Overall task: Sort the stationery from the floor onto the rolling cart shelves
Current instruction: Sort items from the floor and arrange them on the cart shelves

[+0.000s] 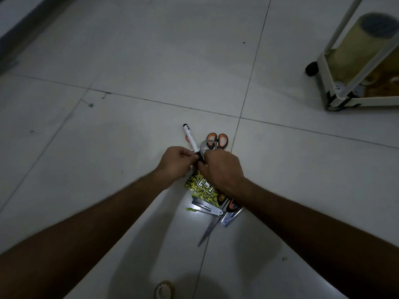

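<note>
Both hands meet on a white marker over the stationery pile on the tiled floor.

Head view: the left hand [176, 164] curls its fingers round the marker [190, 138], whose far end points away. The right hand [220, 169] covers the near end, fingers curled; what it grips is hidden. Just beyond lie orange-handled scissors [220, 140]; nearer, a yellow patterned notebook [199, 185] is partly covered. The cart [336, 83] is cut off far right.
</note>
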Available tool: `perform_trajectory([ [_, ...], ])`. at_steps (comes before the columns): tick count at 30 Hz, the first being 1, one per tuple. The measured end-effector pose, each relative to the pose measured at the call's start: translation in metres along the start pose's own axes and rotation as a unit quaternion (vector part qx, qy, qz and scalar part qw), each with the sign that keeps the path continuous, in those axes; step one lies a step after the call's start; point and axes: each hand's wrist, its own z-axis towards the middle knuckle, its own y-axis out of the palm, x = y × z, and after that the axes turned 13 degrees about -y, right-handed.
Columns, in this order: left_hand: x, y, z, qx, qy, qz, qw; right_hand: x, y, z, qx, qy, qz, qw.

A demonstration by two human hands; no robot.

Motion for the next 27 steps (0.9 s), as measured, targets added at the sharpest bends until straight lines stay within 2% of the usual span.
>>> perform_trajectory([
  [5, -0.004, 0.000, -0.001, 0.003, 0.025, 0.018, 1.000, 0.004, -0.003, -0.006, 0.012, 0.024, 0.035, 0.999],
  [9, -0.012, -0.014, 0.003, 0.094, 0.136, 0.120, 0.979, 0.014, -0.019, -0.022, 0.062, 0.079, 0.130, 0.986],
  [13, -0.013, -0.022, -0.001, 0.119, 0.224, 0.174, 0.951, 0.028, -0.039, -0.045, 0.136, 0.124, 0.215, 0.959],
  [17, -0.007, 0.001, -0.024, 0.035, 0.303, 0.219, 0.927, 0.044, -0.061, -0.072, 0.203, 0.148, 0.269, 0.930],
  [21, -0.004, 0.035, -0.053, -0.068, 0.293, 0.252, 0.920, 0.053, -0.086, -0.097, 0.257, 0.177, 0.318, 0.895],
  [22, -0.005, 0.041, -0.057, -0.084, 0.284, 0.291, 0.910, 0.056, -0.090, -0.103, 0.269, 0.181, 0.334, 0.885],
  [25, -0.006, 0.054, -0.068, -0.097, 0.290, 0.428, 0.850, 0.061, -0.104, -0.117, 0.294, 0.181, 0.369, 0.863],
  [27, -0.010, 0.062, -0.072, -0.090, 0.297, 0.457, 0.833, 0.060, -0.113, -0.124, 0.296, 0.173, 0.384, 0.857],
])
